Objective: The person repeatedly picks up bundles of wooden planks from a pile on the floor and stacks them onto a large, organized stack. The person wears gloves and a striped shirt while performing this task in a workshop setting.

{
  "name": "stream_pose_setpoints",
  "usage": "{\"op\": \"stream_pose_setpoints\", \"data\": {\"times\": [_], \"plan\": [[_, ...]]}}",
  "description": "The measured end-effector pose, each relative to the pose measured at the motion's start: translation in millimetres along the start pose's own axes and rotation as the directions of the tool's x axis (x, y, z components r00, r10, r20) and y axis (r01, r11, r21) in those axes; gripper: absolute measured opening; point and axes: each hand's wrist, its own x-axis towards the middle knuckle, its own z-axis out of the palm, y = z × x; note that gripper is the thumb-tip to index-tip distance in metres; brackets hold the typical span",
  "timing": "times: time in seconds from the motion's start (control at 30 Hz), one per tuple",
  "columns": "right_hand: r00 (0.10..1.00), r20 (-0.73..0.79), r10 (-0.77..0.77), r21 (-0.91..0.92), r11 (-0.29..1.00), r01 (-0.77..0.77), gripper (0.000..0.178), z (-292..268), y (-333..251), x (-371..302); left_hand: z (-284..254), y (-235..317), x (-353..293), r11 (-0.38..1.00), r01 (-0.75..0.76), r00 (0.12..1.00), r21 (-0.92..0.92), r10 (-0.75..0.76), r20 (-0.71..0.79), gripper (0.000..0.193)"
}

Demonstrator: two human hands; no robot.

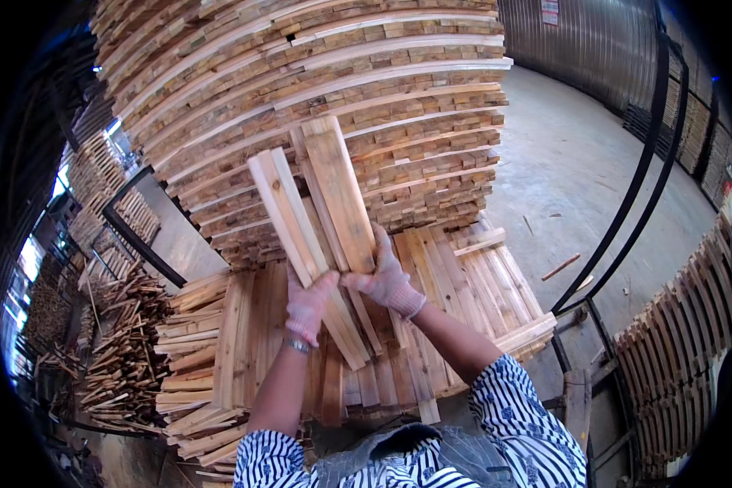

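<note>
- Towering over everything, a tall stack of layered planks [317, 89] fills the upper middle of the view, its rows bending with the lens
- A concrete floor [577, 163] spreads to the right of that stack, with a loose stick [561, 267] lying on it
- A low pile of flat boards [455, 293] sits right under the hands, running from the person's front out to the right
- More boards stand in racks [675, 342] along the right edge, behind curved black metal bars [626, 211]
- A heap of scrap wood offcuts [126, 342] lies at the left, beside further small stacks
- A bundle of pale wooden slats [317, 203] is held up above the low pile and in front of the tall stack, tilted so its far end leans toward the upper left
- The right hand [386, 281], in a light work glove, is wrapped around the bundle's lower right edge
- The left hand [309, 305], gloved too and with a wristband below it, is closed on the bundle's lower left edge, the two hands almost touching
</note>
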Motion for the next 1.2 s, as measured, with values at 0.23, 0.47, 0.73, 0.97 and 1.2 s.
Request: {"op": "stream_pose_setpoints", "data": {"times": [0.23,0.47,0.73,0.97,1.2], "plan": [[0.933,0.125,0.338,0.198,0.913,-0.357,0.094,5.6,37.1,63.6,2.0,-30.3,91.4,0.973,0.228,0.971,-0.025,-0.229,-0.068,0.080],[0.909,0.148,0.390,0.089,0.910,-0.405,0.079,-23.3,18.5,44.1,-15.6,-56.4,104.0,0.946,0.285,0.958,-0.153,-0.286,0.017,0.087],[0.764,0.055,0.642,-0.187,0.759,-0.624,0.076,-153.8,-45.8,-23.6,-17.3,-55.8,98.9,0.951,0.265,0.964,-0.157,-0.263,0.033,0.083],[0.388,0.024,0.922,-0.027,0.388,-0.921,0.088,-254.8,29.5,-64.4,-22.0,-61.3,100.2,0.950,0.193,0.980,-0.244,-0.177,0.086,0.076],[0.541,-0.106,0.834,-0.363,0.474,-0.802,0.105,-240.9,132.7,-92.8,-25.2,-67.0,103.4,0.946,0.286,0.957,-0.156,-0.289,0.001,0.060]]}}
